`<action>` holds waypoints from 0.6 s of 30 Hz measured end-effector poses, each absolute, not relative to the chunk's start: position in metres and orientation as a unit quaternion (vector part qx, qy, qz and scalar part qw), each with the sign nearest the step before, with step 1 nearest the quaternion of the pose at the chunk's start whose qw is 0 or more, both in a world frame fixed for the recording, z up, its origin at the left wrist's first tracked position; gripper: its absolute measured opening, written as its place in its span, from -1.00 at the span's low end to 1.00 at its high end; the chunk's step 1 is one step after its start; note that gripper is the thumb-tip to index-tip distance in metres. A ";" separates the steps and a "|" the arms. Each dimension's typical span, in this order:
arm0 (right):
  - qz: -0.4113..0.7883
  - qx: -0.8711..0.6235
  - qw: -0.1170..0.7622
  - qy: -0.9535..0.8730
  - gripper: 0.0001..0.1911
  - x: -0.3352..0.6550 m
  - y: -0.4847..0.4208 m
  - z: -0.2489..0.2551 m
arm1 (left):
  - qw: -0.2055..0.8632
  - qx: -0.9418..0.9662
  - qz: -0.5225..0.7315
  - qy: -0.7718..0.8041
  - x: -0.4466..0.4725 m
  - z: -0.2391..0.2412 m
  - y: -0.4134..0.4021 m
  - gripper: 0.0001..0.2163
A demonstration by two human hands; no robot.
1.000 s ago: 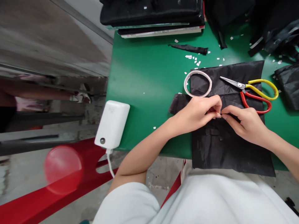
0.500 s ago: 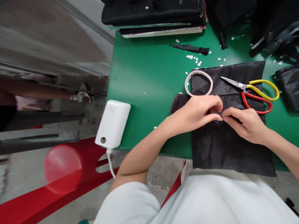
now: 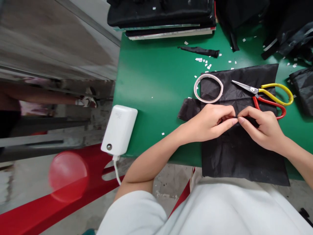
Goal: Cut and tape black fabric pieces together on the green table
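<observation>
Fingertips nearly meeting, my left hand (image 3: 216,122) and my right hand (image 3: 264,129) both pinch a thin dark edge of black fabric (image 3: 242,160). Most of that edge is hidden behind the fingers. The fabric lies flat on the green table and hangs over its front side. Above my left hand, a narrow roll of tape (image 3: 196,88) rests partly on the cloth. Scissors (image 3: 253,90) with one yellow and one red handle lie just beyond my right hand, blades apart and pointing left.
A white power bank (image 3: 119,130) with a cable sits at the left edge of the green table (image 3: 146,75). Folded black cloth (image 3: 158,14) is stacked at the back. A black strip (image 3: 200,51) and white paper bits lie nearby. A red stool (image 3: 95,173) stands left.
Both hands have shifted slightly right, and their fingertips have drawn a little closer over the cloth, with a thin dark edge now stretched between them. The tape and scissors stay put.
</observation>
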State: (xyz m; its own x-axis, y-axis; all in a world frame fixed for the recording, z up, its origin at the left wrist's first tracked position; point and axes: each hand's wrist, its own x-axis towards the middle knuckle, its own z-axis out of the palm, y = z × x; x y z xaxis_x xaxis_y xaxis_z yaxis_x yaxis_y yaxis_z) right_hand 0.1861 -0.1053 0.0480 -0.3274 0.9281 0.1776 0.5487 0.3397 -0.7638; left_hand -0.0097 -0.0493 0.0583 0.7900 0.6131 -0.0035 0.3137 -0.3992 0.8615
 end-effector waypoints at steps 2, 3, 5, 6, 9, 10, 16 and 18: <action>0.299 -0.484 0.313 -0.760 -0.86 0.186 -0.106 0.048 | 0.473 0.818 0.165 0.283 -0.009 0.057 -0.050 -0.80; 0.299 -0.483 0.313 -0.762 -0.86 0.186 -0.106 0.047 | 0.475 0.817 0.166 0.282 -0.008 0.057 -0.051 -0.81; 0.302 -0.481 0.314 -0.761 -0.86 0.185 -0.107 0.046 | 0.477 0.815 0.171 0.282 -0.008 0.057 -0.051 -0.82; 0.305 -0.481 0.315 -0.759 -0.86 0.185 -0.107 0.046 | 0.478 0.813 0.174 0.284 -0.008 0.056 -0.051 -0.83; 0.310 -0.473 0.321 -0.760 -0.87 0.185 -0.108 0.045 | 0.484 0.804 0.174 0.297 -0.007 0.056 -0.052 -0.84; 0.309 -0.467 0.323 -0.763 -0.87 0.186 -0.108 0.045 | 0.489 0.800 0.170 0.302 -0.007 0.056 -0.052 -0.85; 0.297 -0.463 0.351 -0.758 -0.86 0.186 -0.106 0.046 | 0.535 0.771 0.170 0.301 -0.007 0.056 -0.052 -0.82; 0.292 -0.475 0.357 -0.750 -0.85 0.187 -0.106 0.046 | 0.556 0.756 0.175 0.297 -0.007 0.056 -0.052 -0.81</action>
State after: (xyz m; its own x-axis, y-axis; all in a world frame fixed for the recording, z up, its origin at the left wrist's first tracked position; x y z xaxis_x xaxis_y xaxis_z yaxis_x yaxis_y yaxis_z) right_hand 0.1866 -0.1058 0.0462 -0.2944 0.9203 0.2575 0.5033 0.3783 -0.7769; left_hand -0.0075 -0.0522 0.0565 0.7621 0.6441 -0.0655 0.2549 -0.2056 0.9449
